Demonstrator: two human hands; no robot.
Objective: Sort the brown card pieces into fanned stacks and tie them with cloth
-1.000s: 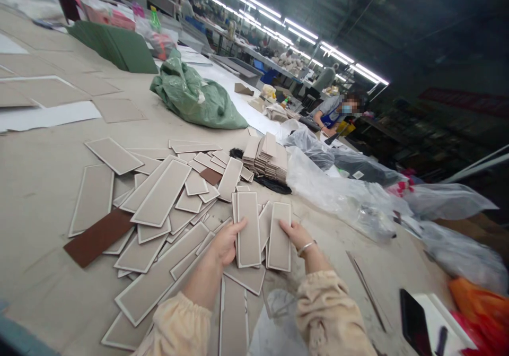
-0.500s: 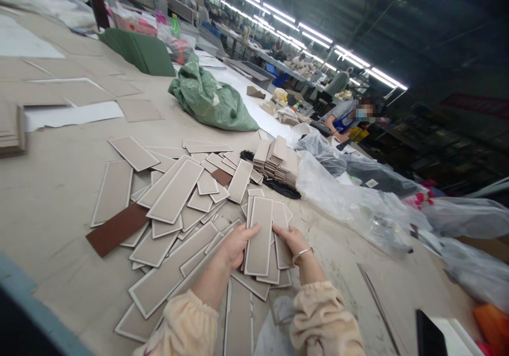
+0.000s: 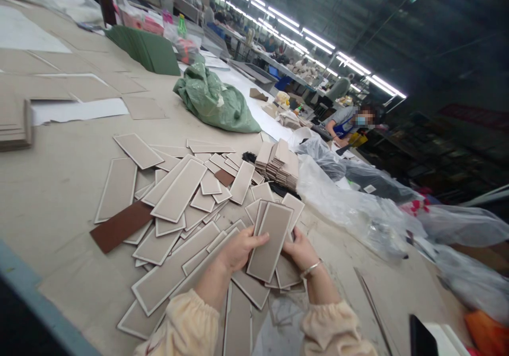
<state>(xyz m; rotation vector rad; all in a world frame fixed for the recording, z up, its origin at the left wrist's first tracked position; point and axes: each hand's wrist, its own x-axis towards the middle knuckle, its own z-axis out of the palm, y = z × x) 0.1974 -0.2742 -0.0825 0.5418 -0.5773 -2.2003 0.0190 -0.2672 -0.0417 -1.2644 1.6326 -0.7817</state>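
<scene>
In the head view my left hand (image 3: 237, 248) is closed on a few beige rectangular panels (image 3: 272, 244) with pale edges, its thumb lying across the top one. My right hand (image 3: 301, 250), with a bangle at the wrist, grips the other side of the bunch, where more panels fan out. Its fingers are partly hidden behind them. Beneath and to the left spreads a loose heap of similar panels (image 3: 178, 190) in several sizes. One dark brown panel (image 3: 121, 226) lies at the heap's left edge.
Beyond the heap stand neat stacks of small panels (image 3: 278, 159) and a crumpled green sack (image 3: 217, 98). Clear plastic sheeting (image 3: 345, 202) covers the right side. Green sheets (image 3: 143, 51) stand at the back left. A co-worker (image 3: 350, 125) sits farther off.
The held panels have tilted to the right and come up a little toward me. Both hands have moved slightly, the right one farther right, and some panels between them have fanned apart.
</scene>
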